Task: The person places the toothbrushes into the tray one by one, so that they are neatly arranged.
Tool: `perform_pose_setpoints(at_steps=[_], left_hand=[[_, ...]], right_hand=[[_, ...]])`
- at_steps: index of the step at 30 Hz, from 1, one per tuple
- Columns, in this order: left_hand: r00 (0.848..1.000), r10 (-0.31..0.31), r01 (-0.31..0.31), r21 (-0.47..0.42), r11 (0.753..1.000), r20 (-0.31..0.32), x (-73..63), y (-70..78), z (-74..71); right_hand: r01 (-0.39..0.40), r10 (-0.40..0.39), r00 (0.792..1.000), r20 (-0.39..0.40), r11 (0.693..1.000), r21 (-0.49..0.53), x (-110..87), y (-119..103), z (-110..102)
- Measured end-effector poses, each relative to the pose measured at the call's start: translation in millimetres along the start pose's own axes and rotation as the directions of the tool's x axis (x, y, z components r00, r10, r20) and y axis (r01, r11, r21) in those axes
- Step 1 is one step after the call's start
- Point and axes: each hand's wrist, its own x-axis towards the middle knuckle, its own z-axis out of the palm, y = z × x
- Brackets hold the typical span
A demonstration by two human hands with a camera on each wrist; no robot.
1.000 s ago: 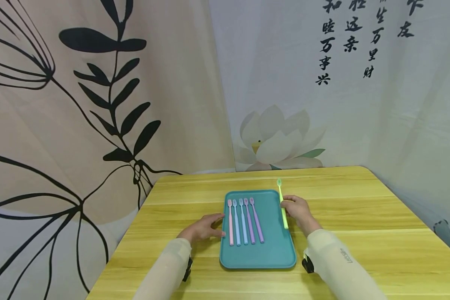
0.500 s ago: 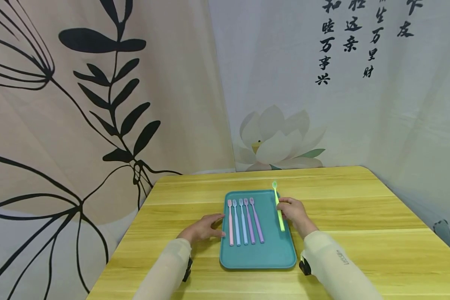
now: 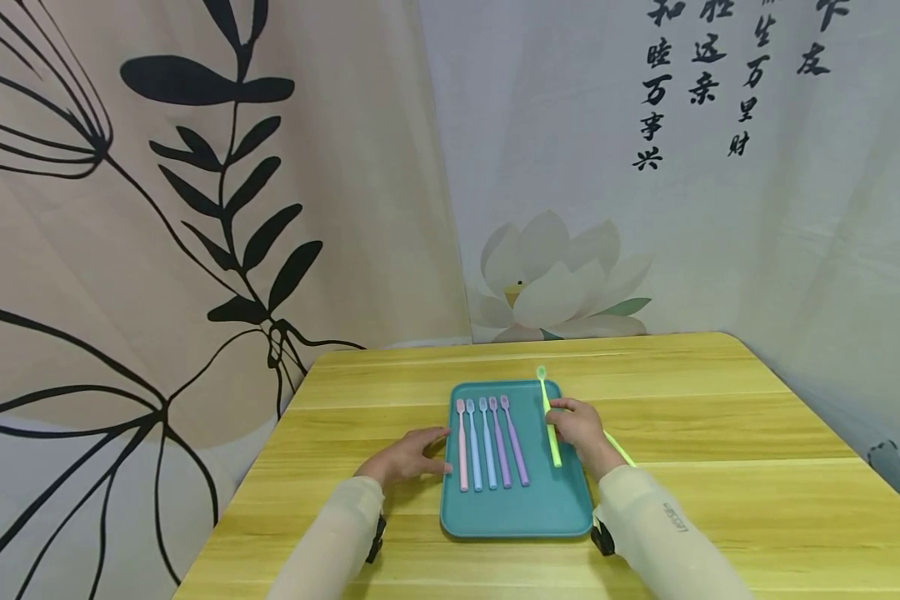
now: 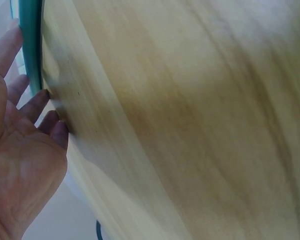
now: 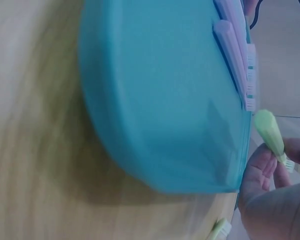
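Observation:
My right hand pinches a yellow-green toothbrush over the right side of the teal tray. The brush head points away, past the tray's far rim; in the right wrist view the handle end juts from between thumb and fingers. On the tray's left half lie a pink toothbrush, two blue ones and two purple ones, side by side with heads at the far end. My left hand rests against the tray's left edge, fingers spread and holding nothing.
A second yellow-green toothbrush lies on the wooden table right of the tray, partly hidden by my right wrist and sleeve. A printed curtain hangs behind the table's far edge.
My right hand has carried the yellow-green toothbrush leftward from the tray's right edge to over the tray. The second yellow-green one has come into sight behind the wrist. The left hand stays put.

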Motion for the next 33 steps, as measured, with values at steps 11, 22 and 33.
perform_pose_setpoints(at_steps=[11,22,33], left_hand=[[1.0,-0.001,0.001,0.011,1.0,0.0,0.6,-1.1,0.4],[1.0,0.013,-0.014,0.008,1.0,0.003,0.1,-0.1,-0.1],[1.0,0.027,-0.027,0.003,1.0,0.003,1.2,-1.0,-0.1]], right_hand=[[0.01,-0.01,1.0,0.013,1.0,-0.008,0.8,6,10],[0.004,-0.003,1.0,0.021,0.999,-0.041,-3.5,6,18],[-0.034,0.035,0.998,0.042,0.999,-0.03,-5.8,7,24]])
